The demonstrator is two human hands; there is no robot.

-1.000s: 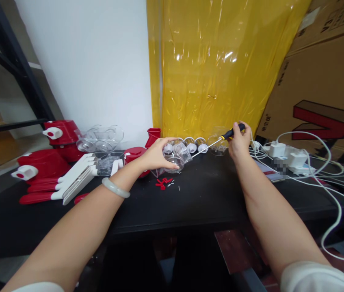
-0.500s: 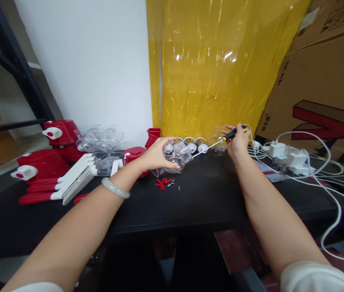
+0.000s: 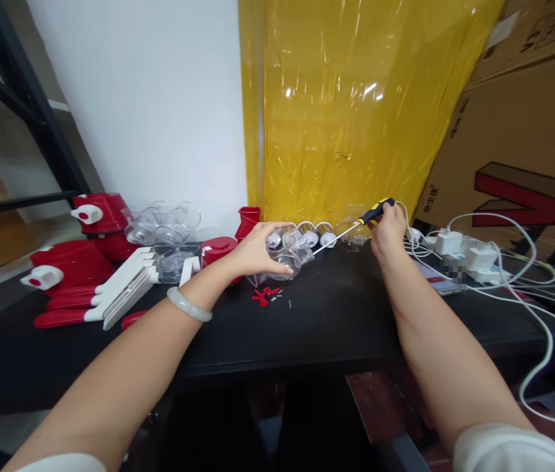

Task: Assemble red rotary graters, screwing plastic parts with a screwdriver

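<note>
My left hand (image 3: pixel 256 250) is closed round a clear plastic part (image 3: pixel 291 252) held just above the black table (image 3: pixel 336 314). My right hand (image 3: pixel 386 229) grips a screwdriver (image 3: pixel 356 225) with a black and yellow handle. Its metal shaft slants down to the left, and the tip meets the clear part. A pale bangle (image 3: pixel 187 305) sits on my left wrist. Small red pieces and tiny screws (image 3: pixel 266 296) lie on the table right below the clear part.
Red and white plastic parts (image 3: pixel 85 282) and clear bowls (image 3: pixel 162 226) crowd the table's left. Small round parts (image 3: pixel 317 233) line the yellow sheet (image 3: pixel 346 98). White chargers and cables (image 3: pixel 474 255) sprawl at right beside a cardboard box (image 3: pixel 523 131). A phone (image 3: pixel 441 278) lies near them.
My right hand has shifted slightly on the screwdriver handle, fingers regripping, while the tip stays at the clear part. My left hand has held its place.
</note>
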